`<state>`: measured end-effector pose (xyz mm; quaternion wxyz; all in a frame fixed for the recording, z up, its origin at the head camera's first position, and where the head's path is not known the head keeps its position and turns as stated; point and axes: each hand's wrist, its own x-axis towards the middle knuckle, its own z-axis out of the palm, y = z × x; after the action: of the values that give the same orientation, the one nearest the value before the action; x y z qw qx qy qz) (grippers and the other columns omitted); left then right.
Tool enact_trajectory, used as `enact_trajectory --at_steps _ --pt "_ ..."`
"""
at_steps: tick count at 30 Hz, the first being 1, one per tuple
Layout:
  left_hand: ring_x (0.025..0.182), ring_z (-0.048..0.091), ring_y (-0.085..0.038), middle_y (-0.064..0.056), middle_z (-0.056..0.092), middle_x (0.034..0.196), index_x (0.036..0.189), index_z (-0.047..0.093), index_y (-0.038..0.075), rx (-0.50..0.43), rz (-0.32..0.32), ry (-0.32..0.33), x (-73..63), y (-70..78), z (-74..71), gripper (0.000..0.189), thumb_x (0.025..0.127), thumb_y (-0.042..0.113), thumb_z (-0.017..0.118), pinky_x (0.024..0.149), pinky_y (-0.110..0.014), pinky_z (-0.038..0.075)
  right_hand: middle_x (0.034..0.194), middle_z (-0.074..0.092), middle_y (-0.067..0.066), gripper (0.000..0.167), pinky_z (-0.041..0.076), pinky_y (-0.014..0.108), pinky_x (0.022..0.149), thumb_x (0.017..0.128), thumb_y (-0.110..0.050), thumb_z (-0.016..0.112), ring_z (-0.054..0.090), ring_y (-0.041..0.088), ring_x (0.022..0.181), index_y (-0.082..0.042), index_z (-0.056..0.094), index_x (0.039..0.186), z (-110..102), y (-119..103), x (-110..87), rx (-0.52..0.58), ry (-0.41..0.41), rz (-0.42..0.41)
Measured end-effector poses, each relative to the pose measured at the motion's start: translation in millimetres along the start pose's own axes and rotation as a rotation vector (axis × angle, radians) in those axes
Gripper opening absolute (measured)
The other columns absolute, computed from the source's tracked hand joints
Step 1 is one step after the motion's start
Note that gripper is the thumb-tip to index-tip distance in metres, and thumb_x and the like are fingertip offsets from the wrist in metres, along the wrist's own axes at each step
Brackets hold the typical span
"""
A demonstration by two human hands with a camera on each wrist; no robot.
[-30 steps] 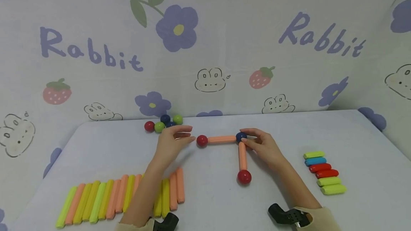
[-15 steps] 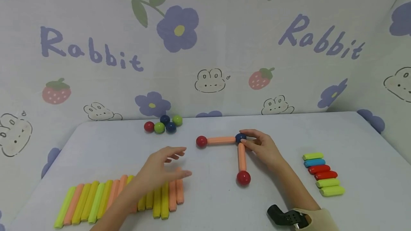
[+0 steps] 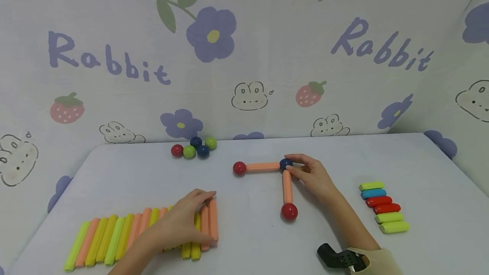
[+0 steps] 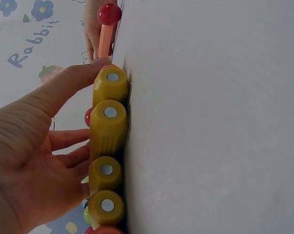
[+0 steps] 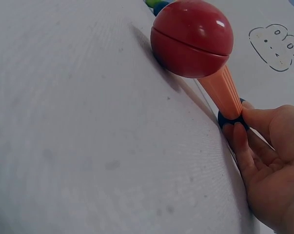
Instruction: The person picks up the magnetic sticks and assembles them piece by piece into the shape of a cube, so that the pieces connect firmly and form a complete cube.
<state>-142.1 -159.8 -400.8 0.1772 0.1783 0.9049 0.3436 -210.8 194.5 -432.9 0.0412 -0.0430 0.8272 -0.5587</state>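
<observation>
My right hand (image 3: 314, 179) pinches a dark blue ball (image 3: 284, 164) at the corner of an L-shaped piece. From that ball one orange stick (image 3: 262, 167) runs left to a red ball (image 3: 239, 168). A second orange stick (image 3: 288, 187) points toward me and ends in another red ball (image 3: 289, 211), large in the right wrist view. My left hand (image 3: 177, 224) spans the rightmost orange stick (image 3: 214, 220) of a row, thumb at its near end and fingertips at its far end. In the left wrist view, yellow sticks (image 4: 107, 124) with silvery discs in their ends lie beside the thumb.
The row of yellow, green and orange sticks (image 3: 102, 241) covers the table's left front. Loose red, green and blue balls (image 3: 189, 152) cluster at the back left. Several short coloured sticks (image 3: 383, 208) lie at the right. Behind the white table (image 3: 259, 249) hangs a printed cloth (image 3: 275, 54).
My left hand has come away from beside the left red ball, moving down and toward me onto the row's right end. The right hand stays on the blue ball.
</observation>
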Motion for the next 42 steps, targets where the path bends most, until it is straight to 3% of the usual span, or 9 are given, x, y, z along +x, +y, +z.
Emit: enact_trajectory --at_steps 5,10,16,19,22,25,30,37,42 --pt "0.133 0.055 -0.03 -0.006 0.056 0.143 0.152 0.053 0.007 -0.011 0.07 0.075 9.3 2.8 1.4 0.092 0.076 0.035 0.096 0.115 -0.058 0.045 0.152 0.055 0.025 0.044 0.048 0.024 0.075 0.106 -0.014 0.064 0.066 0.021 0.106 -0.002 0.058 0.148 0 1 0.6 0.002 0.002 0.002" --pt "0.134 0.057 -0.033 -0.01 0.052 0.147 0.149 0.055 0.005 -0.189 0.098 0.118 20.2 15.0 2.0 0.082 0.08 0.022 0.095 0.114 -0.053 0.048 0.152 0.055 0.024 0.043 0.049 0.023 0.077 0.106 -0.013 0.063 0.066 0.022 0.107 -0.002 0.058 0.147 1 1 1.7 0.004 0.004 0.013" --pt "0.132 0.061 -0.03 -0.01 0.043 0.159 0.149 0.055 0.011 -0.565 -0.045 0.058 33.6 24.3 5.0 0.071 0.086 0.012 0.088 0.108 -0.043 0.054 0.152 0.054 0.024 0.042 0.05 0.022 0.078 0.106 -0.013 0.063 0.066 0.023 0.108 -0.003 0.059 0.147 1 1 2.4 0.001 0.011 0.029" --pt "0.137 0.059 -0.03 -0.009 0.052 0.157 0.151 0.054 0.017 -0.631 -0.124 0.028 40.0 25.1 7.1 0.068 0.09 0.017 0.086 0.117 -0.053 0.045 0.152 0.054 0.024 0.042 0.049 0.023 0.077 0.106 -0.013 0.063 0.066 0.022 0.107 -0.003 0.059 0.147 2 0 1.9 -0.003 0.013 0.031" --pt "0.134 0.061 -0.026 -0.008 0.066 0.144 0.151 0.055 0.022 -0.634 -0.177 0.027 46.6 26.7 10.7 0.064 0.093 0.026 0.083 0.122 -0.064 0.034 0.152 0.054 0.025 0.043 0.049 0.023 0.076 0.106 -0.014 0.063 0.066 0.023 0.107 -0.003 0.059 0.147 2 0 1.5 -0.01 0.013 0.025" --pt "0.127 0.066 -0.023 -0.006 0.07 0.137 0.148 0.059 0.022 -0.619 -0.196 0.06 52.7 29.0 15.7 0.059 0.094 0.029 0.082 0.121 -0.065 0.034 0.152 0.054 0.025 0.043 0.049 0.024 0.075 0.106 -0.014 0.063 0.066 0.023 0.108 -0.002 0.058 0.147 2 -1 1.5 -0.014 0.014 0.02" --pt "0.115 0.068 -0.022 -0.008 0.059 0.148 0.143 0.064 0.016 -0.609 -0.184 0.121 61.1 31.7 21.8 0.052 0.094 0.022 0.081 0.114 -0.054 0.047 0.153 0.053 0.025 0.044 0.048 0.024 0.075 0.106 -0.015 0.063 0.066 0.024 0.108 -0.002 0.057 0.148 2 0 2.5 -0.009 0.012 0.019" --pt "0.122 0.058 -0.025 -0.011 0.057 0.147 0.145 0.061 0.01 -0.592 -0.173 0.19 70.3 33.8 24.8 0.048 0.098 0.015 0.073 0.11 -0.044 0.053 0.152 0.055 0.024 0.044 0.051 0.024 0.084 0.107 -0.017 0.063 0.067 0.028 0.116 -0.002 0.058 0.147 3 -2 2.4 -0.012 0.018 0.021" --pt "0.11 0.064 -0.023 -0.012 0.06 0.144 0.146 0.058 0.009 -0.582 -0.219 0.235 78.4 36.0 24.1 0.049 0.099 0.012 0.071 0.101 -0.037 0.058 0.145 0.06 0.023 0.04 0.052 0.021 0.079 0.106 -0.018 0.064 0.066 0.019 0.102 -0.001 0.062 0.142 3 -3 3.8 -0.004 0.047 0.023"
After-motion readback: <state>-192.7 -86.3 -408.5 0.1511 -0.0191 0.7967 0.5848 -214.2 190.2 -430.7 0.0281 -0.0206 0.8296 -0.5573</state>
